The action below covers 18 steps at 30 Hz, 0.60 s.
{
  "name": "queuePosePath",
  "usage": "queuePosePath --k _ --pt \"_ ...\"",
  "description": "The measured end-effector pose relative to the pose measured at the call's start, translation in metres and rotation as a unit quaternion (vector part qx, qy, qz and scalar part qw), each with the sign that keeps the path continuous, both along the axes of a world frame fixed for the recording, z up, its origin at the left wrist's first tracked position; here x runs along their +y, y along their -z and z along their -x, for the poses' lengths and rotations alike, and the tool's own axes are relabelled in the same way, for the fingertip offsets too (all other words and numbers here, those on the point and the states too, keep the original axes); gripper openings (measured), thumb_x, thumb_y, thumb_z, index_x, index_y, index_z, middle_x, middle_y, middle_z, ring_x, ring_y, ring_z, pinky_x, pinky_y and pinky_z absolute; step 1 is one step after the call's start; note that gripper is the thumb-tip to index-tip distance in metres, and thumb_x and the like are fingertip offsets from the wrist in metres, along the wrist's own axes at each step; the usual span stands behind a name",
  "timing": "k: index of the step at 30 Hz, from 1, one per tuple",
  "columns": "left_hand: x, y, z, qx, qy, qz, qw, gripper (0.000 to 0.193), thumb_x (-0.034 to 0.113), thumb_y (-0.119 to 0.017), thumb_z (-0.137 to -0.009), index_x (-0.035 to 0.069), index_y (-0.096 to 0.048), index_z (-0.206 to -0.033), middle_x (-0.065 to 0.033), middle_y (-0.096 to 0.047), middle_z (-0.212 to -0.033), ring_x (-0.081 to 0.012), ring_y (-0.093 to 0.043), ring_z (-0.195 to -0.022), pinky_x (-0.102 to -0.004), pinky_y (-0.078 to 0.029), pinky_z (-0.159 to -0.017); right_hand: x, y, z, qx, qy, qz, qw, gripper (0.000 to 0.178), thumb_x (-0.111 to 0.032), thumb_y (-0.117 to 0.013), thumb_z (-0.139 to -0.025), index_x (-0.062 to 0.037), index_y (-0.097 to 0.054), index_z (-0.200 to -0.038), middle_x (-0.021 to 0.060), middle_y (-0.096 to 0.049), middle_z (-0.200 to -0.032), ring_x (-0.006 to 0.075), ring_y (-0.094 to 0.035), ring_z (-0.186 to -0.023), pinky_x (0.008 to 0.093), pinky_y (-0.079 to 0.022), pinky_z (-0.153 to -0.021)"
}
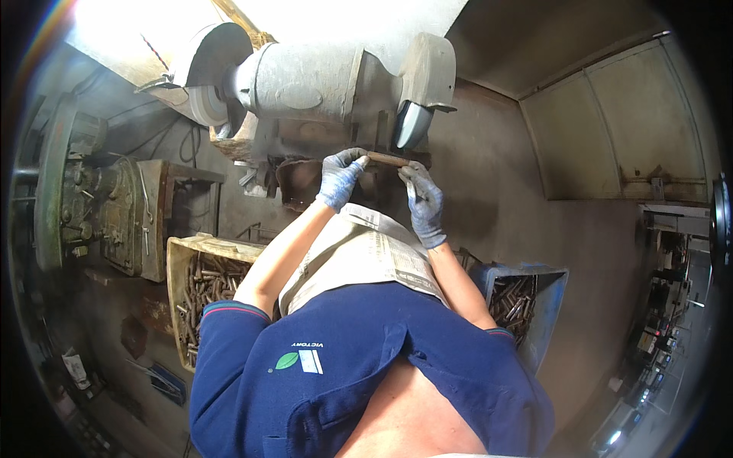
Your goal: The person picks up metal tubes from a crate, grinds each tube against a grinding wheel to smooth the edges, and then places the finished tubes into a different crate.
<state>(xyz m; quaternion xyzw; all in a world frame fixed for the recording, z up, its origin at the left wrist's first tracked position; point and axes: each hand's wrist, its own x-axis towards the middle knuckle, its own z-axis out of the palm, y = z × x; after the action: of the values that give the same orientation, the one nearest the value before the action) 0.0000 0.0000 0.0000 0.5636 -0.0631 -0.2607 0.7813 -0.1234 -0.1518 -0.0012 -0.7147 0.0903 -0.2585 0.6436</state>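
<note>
Between my two gloved hands is a short, brownish metal rod (389,159), lying nearly level. My left hand (341,177) pinches its left end, and my right hand (422,200) has its fingers closed at the right end. Both gloves are greyish white and blue. Just above and beyond the rod is the right wheel (414,125) of a grey bench grinder (305,82); a small gap seems to separate them. The grinder's left wheel (206,105) sits under a rounded guard, away from my hands.
A cream crate (177,267) of small metal rods stands at my left, and a blue crate (551,298) of similar pieces at my right. Newspaper-like sheeting (389,256) covers my lap. A greenish machine (114,214) stands far left. Metal cabinet panels (611,130) line the back right.
</note>
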Motion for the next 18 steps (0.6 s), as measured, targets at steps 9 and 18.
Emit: queuePosePath --k 9,18 --pt "0.019 -0.048 0.031 -0.142 0.019 0.001 0.990 0.017 -0.002 -0.063 -0.080 -0.002 -0.066 -0.096 -0.0056 -0.067 -0.088 -0.0074 -0.060 -0.078 -0.0215 -0.050 -0.073 0.014 -0.062 0.031 -0.112 0.002 0.166 0.980 0.033 -0.019 -0.063 -0.083 0.0028 -0.062 -0.108 0.0164 -0.056 -0.116 0.0275 -0.049 -0.114 0.0379 -0.037 -0.098" --pt "-0.005 -0.030 0.012 0.030 0.053 -0.021 0.998 0.011 0.004 -0.061 -0.084 -0.001 -0.064 -0.092 -0.0033 -0.064 -0.078 -0.0074 -0.057 -0.067 -0.0207 -0.049 -0.061 -0.009 -0.033 0.014 0.007 0.012 0.110 0.994 0.022 0.001 -0.055 -0.085 0.0014 -0.063 -0.106 0.0140 -0.057 -0.116 0.0238 -0.056 -0.107 0.0310 -0.044 -0.092"
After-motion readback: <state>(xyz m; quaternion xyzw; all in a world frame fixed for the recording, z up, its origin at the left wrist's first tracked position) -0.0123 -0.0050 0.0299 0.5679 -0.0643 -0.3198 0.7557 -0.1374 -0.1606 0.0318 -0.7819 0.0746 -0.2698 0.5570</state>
